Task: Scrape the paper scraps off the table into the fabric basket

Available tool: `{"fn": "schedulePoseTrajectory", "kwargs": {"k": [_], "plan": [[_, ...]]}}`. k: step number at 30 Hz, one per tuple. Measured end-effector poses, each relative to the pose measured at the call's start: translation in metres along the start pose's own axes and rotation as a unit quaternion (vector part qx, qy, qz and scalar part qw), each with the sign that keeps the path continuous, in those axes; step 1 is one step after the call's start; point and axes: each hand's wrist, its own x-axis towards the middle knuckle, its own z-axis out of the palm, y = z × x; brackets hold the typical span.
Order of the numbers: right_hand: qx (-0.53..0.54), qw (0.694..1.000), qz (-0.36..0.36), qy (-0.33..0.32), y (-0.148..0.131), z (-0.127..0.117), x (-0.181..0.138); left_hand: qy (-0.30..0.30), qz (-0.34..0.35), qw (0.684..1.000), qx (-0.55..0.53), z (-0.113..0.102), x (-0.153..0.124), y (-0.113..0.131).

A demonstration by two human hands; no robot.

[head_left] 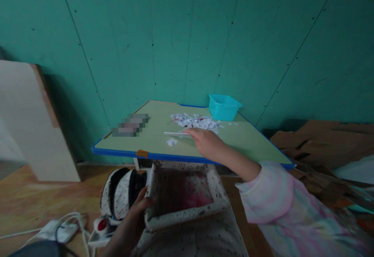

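My right hand (208,142) is closed on a thin, flat white piece (175,134), seen nearly edge-on above the table (251,144). Behind it lies a heap of small white paper-like scraps (195,121) with a few reddish bits. A smaller clump of scraps (172,142) is just below the flat piece. Low in the view, my left hand (138,208) has its fingers on the left rim of a dark-speckled white box-shaped hopper (187,215). The hopper's inside is stained pink. My left fingers are partly hidden at the rim, so their grip is unclear.
A turquoise plastic basket (223,108) stands at the table's back right. A blurred-out flat object (130,125) lies at its left. Speckled rounded machine parts (119,194), a red button (102,224) and a power strip (58,229) are lower left. Cardboard (327,144) is piled right.
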Motion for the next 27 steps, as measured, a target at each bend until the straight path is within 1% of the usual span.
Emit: {"fn": "schedulePoseTrajectory", "kwargs": {"k": [3, 10, 17, 24, 27], "plan": [[0.007, 1.0, -0.008, -0.002, 0.001, -0.001, -0.005, -0.01, -0.006, 1.0, 0.001, -0.001, 0.001, 0.001], [0.006, 1.0, 0.009, -0.001, 0.003, -0.009, -0.024, -0.014, -0.005, 1.0, -0.004, -0.001, 0.0, 0.003], [0.006, 1.0, 0.029, 0.003, 0.001, -0.024, -0.047, -0.017, -0.002, 1.0, 0.007, -0.005, 0.002, -0.001], [0.004, 0.999, 0.037, 0.006, -0.002, -0.042, -0.08, -0.023, 0.028, 0.999, 0.037, -0.004, 0.002, 0.0], [-0.007, 0.998, 0.057, 0.023, -0.001, -0.049, -0.093, -0.009, 0.019, 1.0, 0.019, -0.007, 0.005, -0.002]]}}
